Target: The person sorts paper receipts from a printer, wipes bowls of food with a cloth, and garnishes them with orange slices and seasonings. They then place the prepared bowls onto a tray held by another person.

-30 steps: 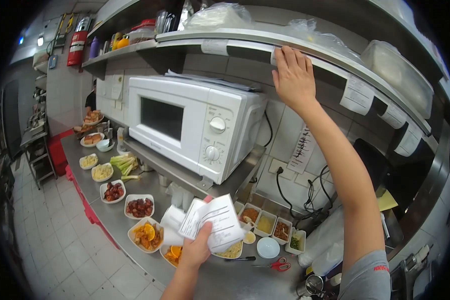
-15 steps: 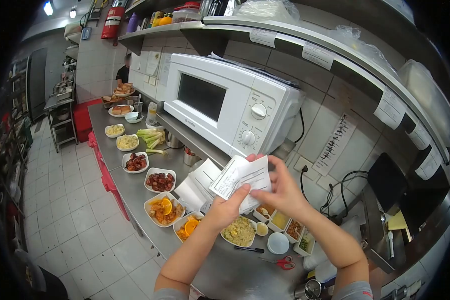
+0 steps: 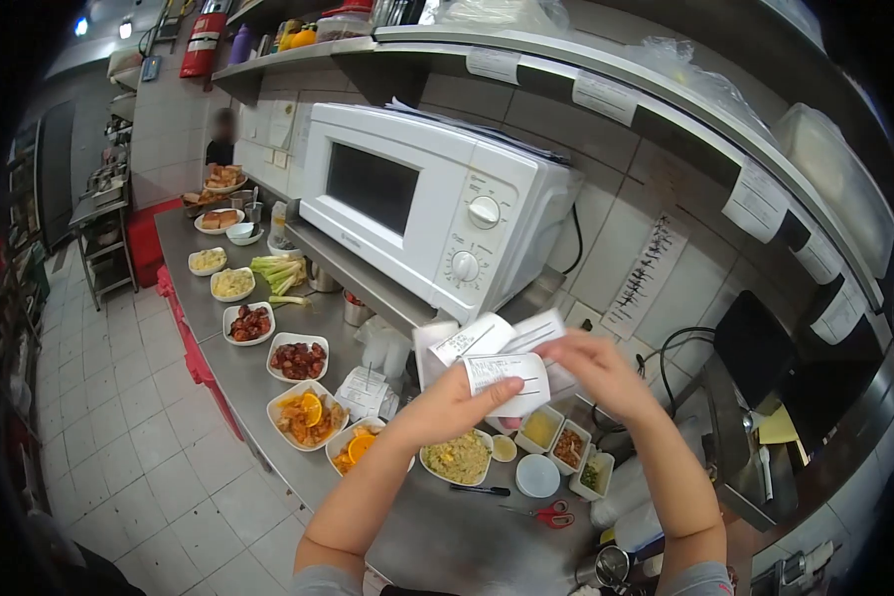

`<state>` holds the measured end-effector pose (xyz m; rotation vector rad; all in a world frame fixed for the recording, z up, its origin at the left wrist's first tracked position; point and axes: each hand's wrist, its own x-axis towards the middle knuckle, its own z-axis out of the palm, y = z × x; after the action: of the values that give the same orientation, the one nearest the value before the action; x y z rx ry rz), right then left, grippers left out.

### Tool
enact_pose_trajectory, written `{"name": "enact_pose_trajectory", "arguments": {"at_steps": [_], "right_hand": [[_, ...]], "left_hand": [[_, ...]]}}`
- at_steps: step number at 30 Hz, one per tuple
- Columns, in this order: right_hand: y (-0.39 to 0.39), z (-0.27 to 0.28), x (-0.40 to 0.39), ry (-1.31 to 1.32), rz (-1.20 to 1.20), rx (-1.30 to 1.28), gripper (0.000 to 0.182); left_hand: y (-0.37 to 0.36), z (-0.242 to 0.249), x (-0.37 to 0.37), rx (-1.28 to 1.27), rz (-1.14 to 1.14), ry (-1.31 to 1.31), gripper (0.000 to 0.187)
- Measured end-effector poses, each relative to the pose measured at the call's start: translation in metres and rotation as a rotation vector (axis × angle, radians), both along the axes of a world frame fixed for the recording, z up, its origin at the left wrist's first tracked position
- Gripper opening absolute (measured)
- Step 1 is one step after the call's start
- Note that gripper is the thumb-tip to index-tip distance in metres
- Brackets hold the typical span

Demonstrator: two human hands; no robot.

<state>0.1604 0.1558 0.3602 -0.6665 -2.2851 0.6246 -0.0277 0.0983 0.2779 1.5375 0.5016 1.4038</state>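
Note:
Several white printed paper slips (image 3: pixel 507 385) are fanned out in front of me, below the microwave (image 3: pixel 407 199). My left hand (image 3: pixel 452 402) is closed on them, its thumb pressed over the front slip. At their right edge, my right hand (image 3: pixel 598 370) pinches the slips behind, fingers bent together. Beneath the hands, on the steel counter (image 3: pixel 387 536), are a bowl of fried rice (image 3: pixel 457 457) and small containers of toppings (image 3: pixel 569 447). More printed slips (image 3: pixel 366 390) lie on the counter, left of my left hand.
Bowls of glazed meat (image 3: pixel 298 358), bowls with orange slices (image 3: pixel 308 415) and green stalks (image 3: pixel 280 270) line the counter to the left. Red scissors (image 3: pixel 554 515) and a black pen (image 3: pixel 480 490) lie near the front. A person (image 3: pixel 221 139) is at the far end. A shelf (image 3: pixel 606 74) hangs overhead.
The slips are now spread apart, and my right hand has moved outward to the right. Some slips that were held up at the left now lie lower. The view has shifted slightly.

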Motion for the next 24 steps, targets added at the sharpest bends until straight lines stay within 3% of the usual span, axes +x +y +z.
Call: {"name": "enact_pose_trajectory", "arguments": {"at_steps": [2,4,6,7,9,10,12,13,14,16,17,18,20,21,24], "right_hand": [[-0.001,-0.013,-0.005,-0.121,0.023,-0.218,0.026],[-0.003,-0.017,-0.005,-0.11,-0.025,-0.266,0.03],[-0.003,-0.019,-0.003,0.113,-0.052,-0.613,0.024],[-0.003,-0.018,-0.003,0.11,-0.049,-0.614,0.024],[-0.006,-0.015,-0.002,0.261,-0.019,-0.687,0.017],[-0.008,-0.014,-0.002,0.259,-0.018,-0.688,0.017],[-0.012,-0.013,-0.002,0.291,0.05,-0.707,0.018],[-0.014,-0.012,-0.002,0.289,0.05,-0.708,0.018],[-0.016,-0.012,-0.002,0.269,0.062,-0.695,0.018],[-0.019,-0.013,-0.001,0.248,0.076,-0.681,0.018],[-0.019,-0.014,0.001,0.199,0.081,-0.651,0.019],[-0.019,-0.015,0.004,0.151,0.087,-0.621,0.02],[-0.016,-0.019,0.013,0.061,0.044,-0.575,0.019],[-0.013,-0.022,0.018,-0.028,-0.002,-0.532,0.017],[-0.006,-0.035,0.029,0.002,0.001,-0.387,0.014]], "left_hand": [[-0.002,0.0,0.003,0.007,0.073,0.114,0.034],[-0.001,-0.003,0.002,0.009,0.154,0.224,0.034],[0.006,-0.013,-0.003,0.316,0.289,0.428,0.041],[0.009,-0.02,-0.004,0.314,0.292,0.426,0.041],[0.013,-0.032,-0.004,0.108,0.204,0.106,0.057],[0.015,-0.032,-0.004,0.107,0.206,0.105,0.057],[0.023,-0.025,-0.003,-0.121,-0.321,-0.446,0.074],[0.015,-0.012,-0.003,-0.149,-0.3,-0.413,0.094],[0.019,-0.008,-0.004,-0.149,-0.299,-0.414,0.094],[0.028,-0.004,-0.006,-0.214,-0.472,-0.667,0.094],[0.031,-0.002,-0.007,-0.193,-0.55,-0.74,0.085],[0.033,0.0,-0.007,-0.19,-0.549,-0.739,0.085],[0.037,0.004,-0.007,-0.151,-0.426,-0.694,0.067],[0.039,0.004,-0.009,-0.133,-0.489,-0.724,0.053],[0.039,0.003,-0.008,-0.132,-0.493,-0.634,0.051]]}}
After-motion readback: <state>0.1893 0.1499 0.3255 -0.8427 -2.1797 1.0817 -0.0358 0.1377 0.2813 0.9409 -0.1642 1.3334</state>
